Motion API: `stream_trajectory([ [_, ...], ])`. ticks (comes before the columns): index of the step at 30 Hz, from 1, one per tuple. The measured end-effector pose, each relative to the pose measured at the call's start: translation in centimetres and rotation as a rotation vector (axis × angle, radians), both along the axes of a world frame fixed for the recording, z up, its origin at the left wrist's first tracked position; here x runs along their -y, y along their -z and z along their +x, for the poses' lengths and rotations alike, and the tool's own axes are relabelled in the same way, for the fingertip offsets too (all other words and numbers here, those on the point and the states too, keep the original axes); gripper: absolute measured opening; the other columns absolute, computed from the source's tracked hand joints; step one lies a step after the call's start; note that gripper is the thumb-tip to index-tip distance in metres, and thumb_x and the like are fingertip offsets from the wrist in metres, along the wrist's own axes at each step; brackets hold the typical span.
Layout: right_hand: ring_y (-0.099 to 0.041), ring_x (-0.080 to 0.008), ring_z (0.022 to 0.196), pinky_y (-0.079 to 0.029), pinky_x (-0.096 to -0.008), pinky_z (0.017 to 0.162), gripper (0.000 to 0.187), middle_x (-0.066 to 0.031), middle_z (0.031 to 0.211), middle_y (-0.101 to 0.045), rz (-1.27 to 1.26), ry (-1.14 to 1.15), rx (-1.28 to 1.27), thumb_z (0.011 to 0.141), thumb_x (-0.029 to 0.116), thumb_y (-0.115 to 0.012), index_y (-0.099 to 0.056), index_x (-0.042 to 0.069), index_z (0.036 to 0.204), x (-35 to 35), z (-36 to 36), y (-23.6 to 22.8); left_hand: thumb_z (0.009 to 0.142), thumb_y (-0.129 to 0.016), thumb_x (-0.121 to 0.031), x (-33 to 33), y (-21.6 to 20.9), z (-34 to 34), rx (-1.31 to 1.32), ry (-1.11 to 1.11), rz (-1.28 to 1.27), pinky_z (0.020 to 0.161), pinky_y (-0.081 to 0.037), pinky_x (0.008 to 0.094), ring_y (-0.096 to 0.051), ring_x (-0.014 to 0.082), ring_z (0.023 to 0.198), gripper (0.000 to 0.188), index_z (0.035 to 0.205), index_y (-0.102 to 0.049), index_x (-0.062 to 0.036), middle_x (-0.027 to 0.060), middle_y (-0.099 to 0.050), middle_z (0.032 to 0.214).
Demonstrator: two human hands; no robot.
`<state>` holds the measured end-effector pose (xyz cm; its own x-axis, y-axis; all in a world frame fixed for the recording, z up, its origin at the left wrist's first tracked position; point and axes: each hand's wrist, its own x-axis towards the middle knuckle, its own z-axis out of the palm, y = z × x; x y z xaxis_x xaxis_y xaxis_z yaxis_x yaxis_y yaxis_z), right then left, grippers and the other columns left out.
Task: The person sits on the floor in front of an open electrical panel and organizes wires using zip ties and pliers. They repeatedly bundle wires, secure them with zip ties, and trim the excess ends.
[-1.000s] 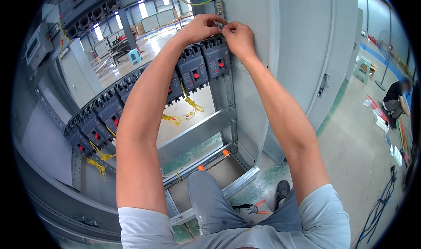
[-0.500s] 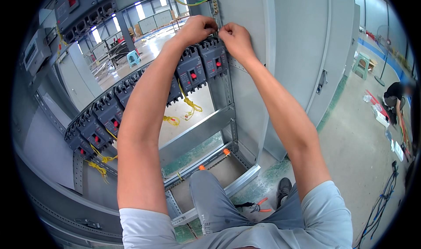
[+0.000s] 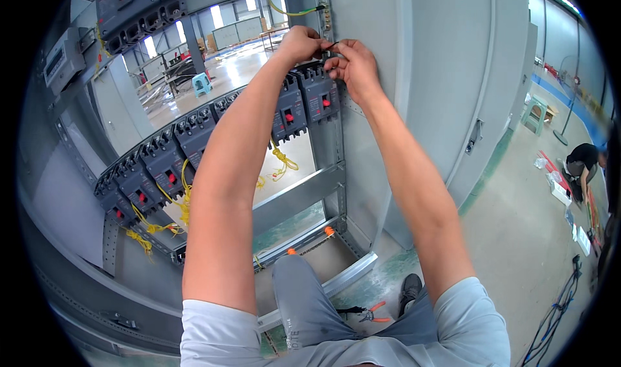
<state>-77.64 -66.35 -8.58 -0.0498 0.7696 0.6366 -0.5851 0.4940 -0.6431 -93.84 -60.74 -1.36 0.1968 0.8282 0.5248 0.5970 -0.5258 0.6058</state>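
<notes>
My left hand (image 3: 301, 45) and my right hand (image 3: 357, 68) meet just above the top end of the rightmost circuit breaker (image 3: 321, 98). Between their fingertips runs a thin black piece (image 3: 332, 45), too small to name. Each hand is closed in a pinch on it, the right one with its lower fingers curled loosely. The breaker is dark grey with a red toggle, the last in a slanting row of similar breakers (image 3: 165, 163). My left forearm covers part of that row. Yellow wire bundles (image 3: 283, 163) dangle below several of them.
The cabinet's grey side panel (image 3: 365, 140) rises right of my hands. A green-yellow wire (image 3: 284, 11) ends at the post above. A metal crossbar (image 3: 294, 195) spans below the breakers. Orange-handled pliers (image 3: 375, 312) lie by my shoe. Another person (image 3: 582, 163) crouches at far right.
My hands have risen slightly off the breaker's top, and the thin black piece now shows between them. The right fingers have spread somewhat. The whole view has shifted a little.
</notes>
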Motion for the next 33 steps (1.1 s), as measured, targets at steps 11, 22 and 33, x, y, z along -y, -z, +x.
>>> stream_trajectory([
  [11, -0.056, -0.0166, 0.066, -0.052, -0.0305, 0.060, 0.007, -0.0152, 0.093, -0.058, -0.299, -0.256, -0.379, 0.098, -0.003, -0.048, -0.052, -0.007, 0.103, -1.9, -1.5, -2.1, 0.095, -0.073, -0.024, 0.5, -0.2, 0.5, 0.120, 0.071, -0.171, 0.062, -0.056, 0.0278, -0.070, 0.0160, 0.071, 0.029, 0.107, -0.069, 0.0018, 0.0080, -0.072, 0.088],
  [22, -0.062, -0.0162, 0.073, -0.059, -0.0287, 0.068, 0.008, -0.0142, 0.098, -0.065, -0.208, -0.187, -0.178, 0.101, 0.003, -0.055, -0.052, -0.003, 0.105, 1.4, -3.3, -1.1, 0.081, -0.069, -0.022, 2.3, -2.4, -1.1, -0.182, -0.072, -0.321, 0.072, -0.058, 0.0375, -0.068, 0.0174, 0.083, 0.028, 0.102, -0.073, -0.0043, 0.0030, -0.072, 0.089],
  [33, -0.063, -0.0118, 0.067, -0.055, -0.0286, 0.066, 0.023, -0.0080, 0.102, -0.069, -0.063, -0.029, 0.340, 0.100, 0.017, -0.062, -0.064, -0.002, 0.113, 9.7, 2.5, 7.2, 0.084, -0.066, -0.012, 1.3, -2.8, 0.8, -0.580, -0.145, -0.150, 0.057, -0.058, 0.0333, -0.067, 0.0175, 0.069, 0.021, 0.096, -0.075, 0.0020, 0.0086, -0.071, 0.083],
])
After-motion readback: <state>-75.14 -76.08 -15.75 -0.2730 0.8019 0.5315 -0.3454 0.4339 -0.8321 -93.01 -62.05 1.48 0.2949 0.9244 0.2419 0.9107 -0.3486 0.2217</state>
